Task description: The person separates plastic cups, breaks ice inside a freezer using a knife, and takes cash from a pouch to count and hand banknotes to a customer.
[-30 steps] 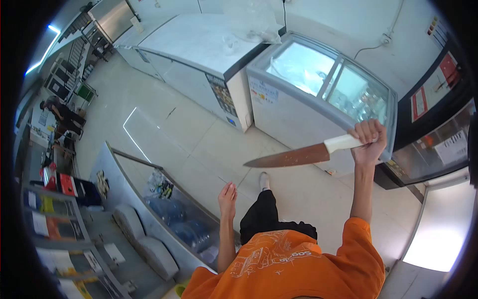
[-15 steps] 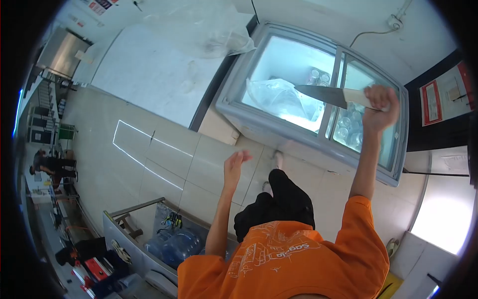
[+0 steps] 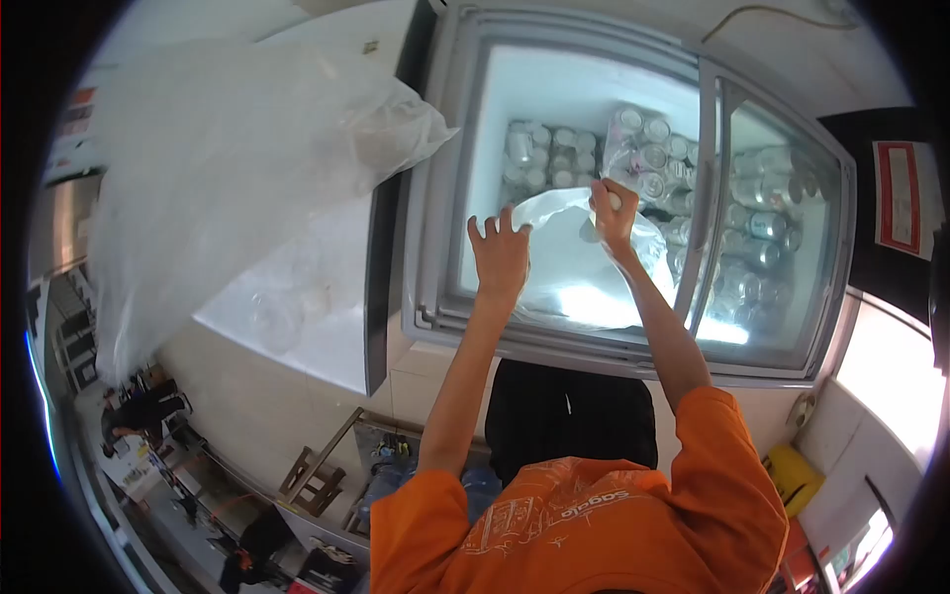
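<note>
Two hands work mid-frame: my left hand (image 3: 501, 259) half-open at clear plastic bag (image 3: 562, 259), hold unclear; right hand (image 3: 616, 220) closed round pale rounded handle (image 3: 615, 201), needing care.

Orange shirt (image 3: 584, 525) with white print, black trousers (image 3: 571, 416), grey freezer frame (image 3: 421, 228), yellow object (image 3: 792, 478) at lower right

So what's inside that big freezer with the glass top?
In the freezer there are lots of cans, and a cloudy plastic bag near the front. You can't see what's under the bag, because the bag and bright glare hide it.
</note>
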The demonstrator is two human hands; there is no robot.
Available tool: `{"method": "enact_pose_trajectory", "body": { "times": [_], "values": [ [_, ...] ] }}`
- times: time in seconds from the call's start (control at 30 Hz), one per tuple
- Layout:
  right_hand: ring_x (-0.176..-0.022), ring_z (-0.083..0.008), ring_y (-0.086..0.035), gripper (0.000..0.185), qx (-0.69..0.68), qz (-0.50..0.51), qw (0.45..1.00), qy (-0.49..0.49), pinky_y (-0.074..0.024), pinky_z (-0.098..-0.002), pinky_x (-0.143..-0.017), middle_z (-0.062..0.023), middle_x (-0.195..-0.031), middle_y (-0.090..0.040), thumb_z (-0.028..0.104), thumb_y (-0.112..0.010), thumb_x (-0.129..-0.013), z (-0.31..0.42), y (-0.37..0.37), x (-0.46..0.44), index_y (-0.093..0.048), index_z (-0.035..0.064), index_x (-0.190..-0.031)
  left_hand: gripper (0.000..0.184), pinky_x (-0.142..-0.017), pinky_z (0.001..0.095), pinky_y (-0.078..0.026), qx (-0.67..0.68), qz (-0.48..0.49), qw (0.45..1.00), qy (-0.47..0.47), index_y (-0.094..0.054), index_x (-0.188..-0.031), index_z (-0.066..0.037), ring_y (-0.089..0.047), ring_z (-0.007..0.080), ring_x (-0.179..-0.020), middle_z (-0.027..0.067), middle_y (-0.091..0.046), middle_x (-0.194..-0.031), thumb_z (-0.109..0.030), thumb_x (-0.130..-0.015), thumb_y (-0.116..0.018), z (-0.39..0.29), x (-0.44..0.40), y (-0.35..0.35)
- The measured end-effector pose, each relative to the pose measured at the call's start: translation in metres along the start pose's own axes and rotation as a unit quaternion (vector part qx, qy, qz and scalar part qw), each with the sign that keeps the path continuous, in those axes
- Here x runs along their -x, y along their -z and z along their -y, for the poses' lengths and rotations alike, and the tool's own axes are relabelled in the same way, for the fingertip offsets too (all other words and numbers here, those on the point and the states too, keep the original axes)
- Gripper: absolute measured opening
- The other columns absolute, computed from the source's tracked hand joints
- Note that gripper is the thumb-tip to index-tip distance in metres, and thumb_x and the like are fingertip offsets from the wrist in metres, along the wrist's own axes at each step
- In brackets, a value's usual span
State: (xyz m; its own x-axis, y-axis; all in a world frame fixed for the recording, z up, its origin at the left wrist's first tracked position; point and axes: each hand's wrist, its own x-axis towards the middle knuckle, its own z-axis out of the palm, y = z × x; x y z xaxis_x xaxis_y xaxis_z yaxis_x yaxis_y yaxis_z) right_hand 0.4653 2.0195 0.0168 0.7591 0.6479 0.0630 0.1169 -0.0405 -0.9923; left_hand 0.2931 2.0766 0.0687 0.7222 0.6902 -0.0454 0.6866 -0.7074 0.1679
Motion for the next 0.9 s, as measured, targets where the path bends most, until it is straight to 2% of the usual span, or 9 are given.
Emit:
{"method": "enact_pose_trajectory", "body": {
  "times": [0.03, 0.07, 0.2, 0.3, 0.4, 0.47, 0.63, 0.8, 0.9],
  "values": [
    [-0.047, -0.0076, -0.032, 0.029, -0.014, -0.007, 1.0, -0.022, -0.0266, -0.0269, -0.043, -0.0023, -0.048, -0.036, 0.011, -0.054, -0.081, -0.005, -0.002, -0.003, -0.045, -0.0027, -0.057, 0.028, -0.09, 0.0499, -0.034, -0.009, 0.033, 0.999, -0.006, -0.062, -0.101, -0.014, -0.054, 0.0235, -0.097, 0.0061, -0.052, -0.113, -0.007, -0.074, -0.064, 0.002, -0.008, -0.006],
    [-0.047, -0.0076, -0.032, 0.028, -0.028, -0.014, 0.999, -0.042, -0.0267, -0.0268, -0.043, -0.0022, -0.047, -0.036, 0.011, -0.054, -0.081, -0.01, -0.004, -0.009, -0.045, -0.0026, -0.057, 0.036, -0.082, 0.0435, -0.041, 0.016, 0.048, 0.999, -0.001, -0.061, -0.104, -0.012, -0.06, 0.0204, -0.084, 0.0062, -0.054, -0.111, 0.0, -0.07, -0.063, 0.005, -0.015, -0.011],
    [-0.047, -0.0073, -0.033, 0.03, -0.055, -0.026, 0.997, -0.056, -0.0268, -0.026, -0.043, -0.0019, -0.047, -0.037, 0.01, -0.054, -0.081, 0.002, -0.024, -0.035, -0.042, -0.0018, -0.055, 0.041, -0.069, 0.0323, -0.047, 0.073, 0.032, 0.997, -0.003, -0.058, -0.105, -0.002, -0.06, 0.0199, -0.083, 0.0074, -0.053, -0.112, 0.006, -0.065, -0.062, 0.015, -0.046, 0.003],
    [-0.046, -0.0096, -0.035, 0.029, 0.003, -0.02, 0.998, -0.051, -0.0289, -0.0284, -0.044, -0.0069, -0.047, -0.038, 0.01, -0.054, -0.08, -0.028, -0.04, -0.036, -0.043, -0.0021, -0.056, 0.041, -0.068, 0.033, -0.049, 0.088, 0.028, 0.996, 0.002, -0.057, -0.105, -0.001, -0.06, 0.0198, -0.081, 0.0076, -0.052, -0.114, 0.007, -0.065, -0.061, 0.029, -0.064, -0.003],
    [-0.045, -0.0124, -0.033, 0.026, 0.112, 0.005, 0.993, -0.033, -0.0295, -0.0325, -0.044, -0.0132, -0.049, -0.037, 0.01, -0.054, -0.079, -0.074, -0.062, -0.017, -0.044, -0.0027, -0.059, 0.046, -0.063, 0.0293, -0.05, 0.038, 0.048, 0.995, -0.075, -0.055, -0.111, -0.001, -0.059, 0.0187, -0.075, 0.0073, -0.051, -0.115, 0.005, -0.067, -0.061, 0.035, -0.073, -0.012],
    [-0.045, -0.0127, -0.034, 0.025, 0.104, 0.014, 0.993, -0.047, -0.03, -0.0329, -0.044, -0.0131, -0.049, -0.037, 0.01, -0.053, -0.079, -0.086, -0.069, -0.017, -0.045, -0.0031, -0.059, 0.052, -0.06, 0.0261, -0.051, 0.009, 0.077, 0.992, -0.102, -0.051, -0.118, -0.002, -0.058, 0.0177, -0.075, 0.0076, -0.049, -0.116, 0.003, -0.067, -0.061, 0.038, -0.074, -0.019],
    [-0.043, -0.0128, -0.039, 0.023, -0.062, 0.049, 0.994, -0.074, -0.0317, -0.0304, -0.044, -0.0123, -0.049, -0.041, 0.007, -0.05, -0.078, -0.054, -0.069, -0.035, -0.047, -0.0022, -0.057, 0.064, -0.062, 0.0281, -0.053, 0.031, 0.102, 0.992, -0.065, -0.041, -0.126, -0.003, -0.057, 0.0199, -0.082, 0.0085, -0.048, -0.116, 0.003, -0.066, -0.061, 0.059, -0.088, -0.009],
    [-0.04, -0.0241, -0.044, 0.021, 0.073, 0.194, 0.978, 0.003, -0.0352, -0.033, -0.043, -0.0112, -0.048, -0.045, 0.0, -0.054, -0.072, -0.095, -0.084, 0.016, -0.042, -0.0007, -0.054, 0.065, -0.061, 0.0292, -0.053, 0.065, 0.107, 0.988, -0.088, -0.04, -0.127, -0.004, -0.057, 0.0221, -0.083, 0.0084, -0.047, -0.117, 0.005, -0.065, -0.06, 0.062, -0.094, -0.01],
    [-0.041, -0.027, -0.044, 0.021, 0.054, 0.267, 0.961, 0.042, -0.0362, -0.0355, -0.043, -0.01, -0.047, -0.043, -0.002, -0.057, -0.067, -0.077, -0.09, 0.04, -0.041, 0.0021, -0.054, 0.067, -0.077, 0.0368, -0.05, 0.121, 0.158, 0.977, -0.071, -0.034, -0.132, -0.009, -0.055, 0.0298, -0.099, 0.0136, -0.045, -0.122, 0.011, -0.071, -0.052, 0.064, -0.093, 0.004]
  ]
}}
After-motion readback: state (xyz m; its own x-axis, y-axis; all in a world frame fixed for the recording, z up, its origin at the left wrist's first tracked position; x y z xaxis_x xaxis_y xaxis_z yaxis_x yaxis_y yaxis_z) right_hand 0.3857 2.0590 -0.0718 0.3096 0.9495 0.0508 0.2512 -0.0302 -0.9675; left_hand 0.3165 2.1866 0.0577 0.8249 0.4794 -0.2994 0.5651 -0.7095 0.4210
